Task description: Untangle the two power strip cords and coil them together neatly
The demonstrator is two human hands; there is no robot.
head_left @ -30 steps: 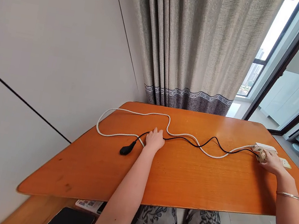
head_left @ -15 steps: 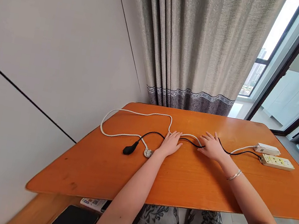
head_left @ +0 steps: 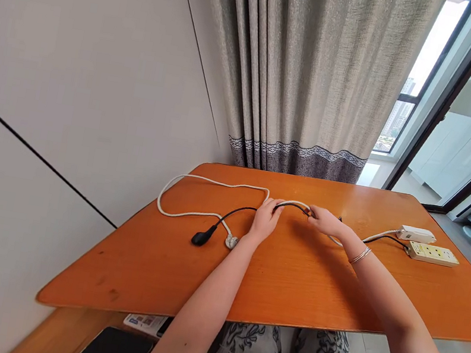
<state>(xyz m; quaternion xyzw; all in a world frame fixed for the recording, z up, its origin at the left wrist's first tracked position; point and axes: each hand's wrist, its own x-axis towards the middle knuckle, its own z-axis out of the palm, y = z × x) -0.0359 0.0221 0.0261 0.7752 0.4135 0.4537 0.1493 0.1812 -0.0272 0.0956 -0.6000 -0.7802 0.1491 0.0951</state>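
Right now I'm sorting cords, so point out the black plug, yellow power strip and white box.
black plug [head_left: 200, 237]: head view, middle of its body.
yellow power strip [head_left: 433, 253]: head view, its top face.
white box [head_left: 418, 235]: head view, middle of its top.

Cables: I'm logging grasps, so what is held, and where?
Left hand and right hand each grip the black and white cables mid-length, side by side.

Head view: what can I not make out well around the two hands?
All in the head view:
- cables: grip points hidden under the left hand and right hand.
- power strip: sockets too small to read.
- black slab under the table: cut by the bottom edge.
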